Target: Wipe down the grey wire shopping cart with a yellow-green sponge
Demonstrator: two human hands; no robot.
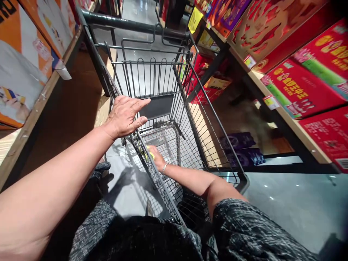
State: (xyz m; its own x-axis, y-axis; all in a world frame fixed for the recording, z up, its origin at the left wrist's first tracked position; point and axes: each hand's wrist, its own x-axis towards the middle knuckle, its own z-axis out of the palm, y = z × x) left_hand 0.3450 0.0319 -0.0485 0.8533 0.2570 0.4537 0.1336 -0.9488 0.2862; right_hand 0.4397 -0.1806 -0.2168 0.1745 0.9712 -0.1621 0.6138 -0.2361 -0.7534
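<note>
A dark metal shopping cart [213, 112] stands in front of me, its wire basket holding no goods that I can see. My left hand [126, 114] is over the near-left side rail, fingers stretched out and thumb apart, with nothing in it. Whether its palm touches the rail I cannot tell. Inside the basket, my right hand [157, 158] is against the wire side wall, its fingers closed round a small yellow-green item [150, 155]. Most of that item is hidden by the hand and the wires; it may be a cloth. A thin bracelet circles the right wrist.
Shelves with red boxes [293, 88] and a gold-and-red gift box [272, 29] line the right side. Large orange-and-white cartons [24, 61] stand on a left shelf. Purple packages [240, 145] lie low on the right. The cart's handlebar [130, 23] is at the far end.
</note>
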